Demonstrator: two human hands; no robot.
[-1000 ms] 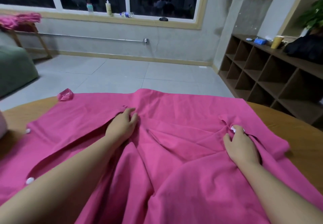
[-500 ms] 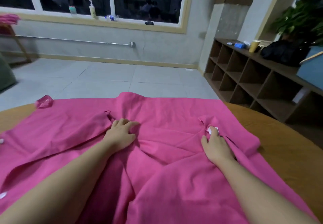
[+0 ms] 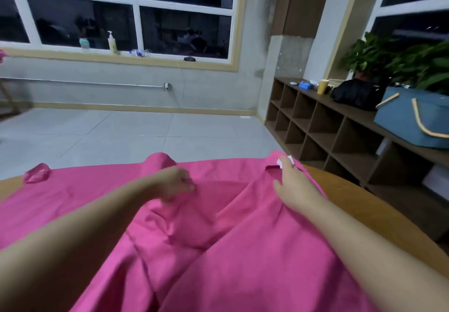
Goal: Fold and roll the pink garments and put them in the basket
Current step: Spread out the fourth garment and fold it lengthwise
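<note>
A large pink garment [image 3: 243,251] lies spread over the round wooden table [image 3: 364,204], creased in the middle. My left hand [image 3: 173,181] is on its centre near the far edge, its fingers curled into a fold of the cloth; the hand is blurred. Over on the right part my right hand [image 3: 294,185] lies on the garment with straight fingers, the fingertips at a white label [image 3: 284,160] beside a slit in the fabric. The blue basket [image 3: 413,122] with tan handles stands on the shelf unit at the right, apart from the table.
A small pink loop of fabric [image 3: 36,175] sits at the garment's far left corner. The brown cubby shelf [image 3: 328,129] runs along the right wall with a black bag [image 3: 354,94], a yellow cup [image 3: 322,86] and plants. Grey tiled floor lies beyond the table.
The view has lifted and swung right, bringing the basket into sight. My left hand slid right and curled into the cloth. My right hand moved toward the far edge by the label.
</note>
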